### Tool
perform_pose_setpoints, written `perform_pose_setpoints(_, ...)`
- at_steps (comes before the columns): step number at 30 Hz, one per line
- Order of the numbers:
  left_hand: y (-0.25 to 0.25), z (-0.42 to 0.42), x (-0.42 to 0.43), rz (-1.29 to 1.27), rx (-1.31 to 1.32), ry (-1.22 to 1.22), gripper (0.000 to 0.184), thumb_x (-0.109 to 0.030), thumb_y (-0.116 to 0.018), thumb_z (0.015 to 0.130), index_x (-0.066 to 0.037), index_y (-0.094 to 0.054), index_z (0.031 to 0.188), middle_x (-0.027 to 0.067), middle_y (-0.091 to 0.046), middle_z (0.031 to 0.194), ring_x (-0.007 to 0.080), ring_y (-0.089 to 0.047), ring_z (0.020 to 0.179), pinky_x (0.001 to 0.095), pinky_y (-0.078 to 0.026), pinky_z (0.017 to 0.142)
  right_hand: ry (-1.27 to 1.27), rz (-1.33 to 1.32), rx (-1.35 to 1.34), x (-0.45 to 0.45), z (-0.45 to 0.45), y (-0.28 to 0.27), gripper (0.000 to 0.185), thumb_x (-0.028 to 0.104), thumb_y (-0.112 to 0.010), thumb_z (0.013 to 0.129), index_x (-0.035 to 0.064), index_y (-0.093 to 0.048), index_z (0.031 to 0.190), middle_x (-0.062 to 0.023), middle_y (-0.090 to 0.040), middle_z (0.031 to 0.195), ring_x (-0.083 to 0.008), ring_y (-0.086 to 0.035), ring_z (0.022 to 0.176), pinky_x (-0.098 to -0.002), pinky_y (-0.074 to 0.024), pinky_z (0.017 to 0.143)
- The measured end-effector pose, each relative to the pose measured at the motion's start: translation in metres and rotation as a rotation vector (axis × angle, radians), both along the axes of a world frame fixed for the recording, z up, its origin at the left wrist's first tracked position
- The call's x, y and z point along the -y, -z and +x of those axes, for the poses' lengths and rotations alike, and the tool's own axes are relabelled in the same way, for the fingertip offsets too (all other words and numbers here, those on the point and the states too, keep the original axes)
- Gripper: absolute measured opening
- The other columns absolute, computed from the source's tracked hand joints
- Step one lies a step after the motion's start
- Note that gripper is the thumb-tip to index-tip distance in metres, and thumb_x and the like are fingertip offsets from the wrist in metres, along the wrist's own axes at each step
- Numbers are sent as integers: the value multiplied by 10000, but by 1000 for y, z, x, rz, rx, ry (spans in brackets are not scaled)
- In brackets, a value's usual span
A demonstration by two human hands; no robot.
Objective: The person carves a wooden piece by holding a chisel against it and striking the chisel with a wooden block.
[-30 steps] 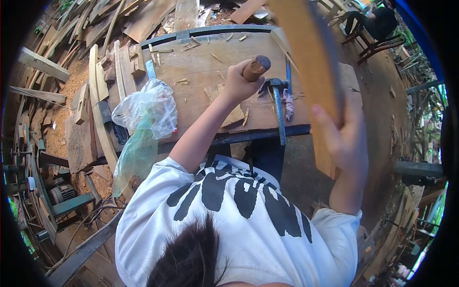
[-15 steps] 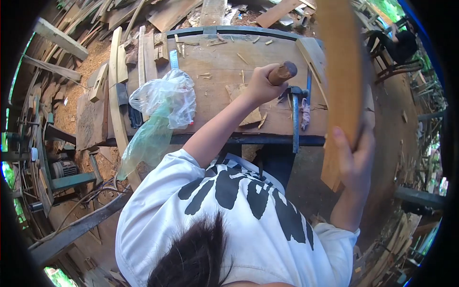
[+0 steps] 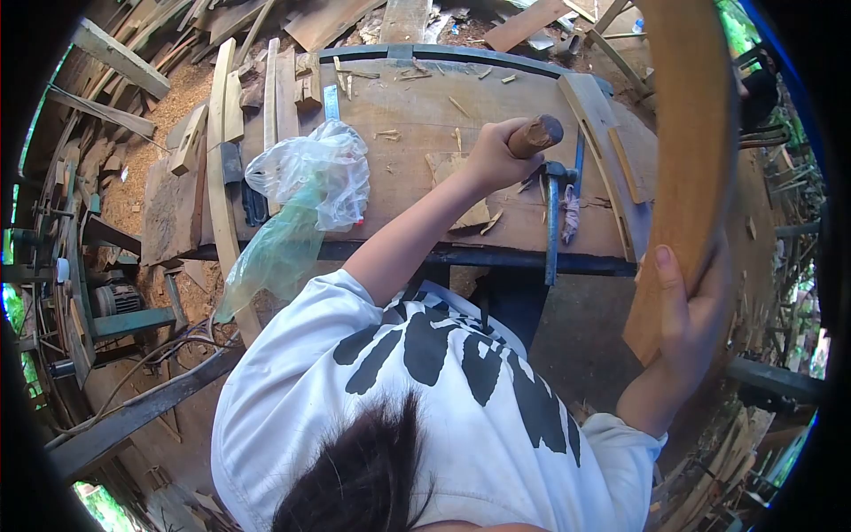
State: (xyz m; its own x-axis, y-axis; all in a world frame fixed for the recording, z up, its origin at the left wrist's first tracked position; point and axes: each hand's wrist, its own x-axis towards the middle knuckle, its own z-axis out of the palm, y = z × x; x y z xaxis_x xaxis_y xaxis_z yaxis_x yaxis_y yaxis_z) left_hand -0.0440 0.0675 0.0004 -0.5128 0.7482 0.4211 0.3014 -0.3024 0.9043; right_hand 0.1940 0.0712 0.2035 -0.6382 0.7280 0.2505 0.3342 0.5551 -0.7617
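I see the right hand (image 3: 700,306) clasping a long golden-brown wooden board (image 3: 691,133) near one end, the left hand (image 3: 496,160) wrapped around a round brown wooden handle (image 3: 537,136).

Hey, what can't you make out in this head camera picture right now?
All in the head view:
Brown handle: the left hand hides its lower part, so I can't tell what tool it is.
Plank: its upper end is cut off by the top edge.
Right hand: its fingers are partly hidden behind the plank.
Plastic bag: crumpled folds hide any contents.
Person at upper right: partly hidden by the plank.
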Motion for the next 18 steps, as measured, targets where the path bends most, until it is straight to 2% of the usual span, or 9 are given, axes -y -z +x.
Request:
perform_pose_setpoints(2, 1, 0, 0, -5, -2, 13, 309, -53, -736, 718, -4, -659, 1013, 118, -690, 840, 132, -630, 747, 305, -515, 720, 77, -127, -58, 0, -3, 6, 359, 119, -651, 864, -18, -533, 1174, -279, -651, 985, -424, -649, 952, -419, -493, 809)
perform_pose_setpoints(4, 0, 2, -1, 38, 23, -8, 308, -58, -738, 717, -4, -660, 1010, 118, -690, 832, 131, -630, 740, 306, -517, 716, -160, 44, 301, -8, -12, 24, 383, 123, -661, 859, -27, -526, 1185, -278, -659, 988, -400, -666, 944, -415, -499, 816)
perform_pose_setpoints(7, 3, 4, -3, 103, 18, -12, 310, -56, -737, 716, -4, -660, 1012, 115, -693, 838, 130, -633, 742, 306, -518, 718, -146, 8, 361, -9, -8, 20, 385, 127, -667, 857, -26, -527, 1181, -278, -663, 971, -404, -666, 944, -420, -499, 826)
perform_pose_setpoints(11, -5, 3, 1, -38, 12, 3, 318, -53, -738, 714, -6, -662, 1020, 114, -700, 853, 130, -640, 755, 307, -521, 723, -72, 103, 152, -5, 0, -6, 395, 110, -671, 853, -24, -530, 1197, -220, -686, 922, -294, -697, 877, -363, -504, 793)
perform_pose_setpoints(12, -4, 3, 0, 6, -4, -9, 224, -59, -722, 728, -18, -632, 929, 63, -659, 786, 97, -599, 713, 286, -497, 676, 0, 45, 54, 0, 2, -8, 404, 97, -669, 851, -20, -527, 1211, -194, -688, 898, -241, -692, 837, -347, -505, 763)
perform_pose_setpoints(13, -4, 3, -1, 49, -21, -22, 146, -64, -706, 742, -29, -601, 838, 12, -618, 720, 64, -557, 672, 266, -472, 630, 0, 47, 55, 1, 5, -5, 404, 97, -669, 851, -20, -527, 1211, -194, -688, 898, -241, -692, 837, -347, -505, 763)
perform_pose_setpoints(15, -5, 4, -1, 53, -6, -26, 145, -66, -706, 742, -30, -601, 836, 11, -615, 717, 65, -554, 668, 266, -471, 627, -40, -121, 16, 0, 11, 10, 405, 94, -670, 849, -22, -522, 1207, -214, -678, 865, -271, -697, 822, -364, -506, 743)
perform_pose_setpoints(16, -6, 4, -1, 57, 8, -28, 144, -67, -707, 743, -31, -601, 834, 10, -613, 715, 66, -551, 665, 266, -470, 625, -80, -29, 223, -2, 11, 18, 400, 102, -670, 853, -24, -515, 1200, -229, -670, 840, -290, -700, 817, -360, -506, 710)
perform_pose_setpoints(18, -3, 6, -4, 78, 39, -11, 143, -68, -706, 743, -32, -600, 833, 8, -609, 714, 66, -546, 663, 266, -468, 625, -122, -46, 331, -3, 11, 21, 395, 108, -673, 854, -25, -513, 1189, -239, -664, 828, -297, -701, 823, -357, -506, 698)
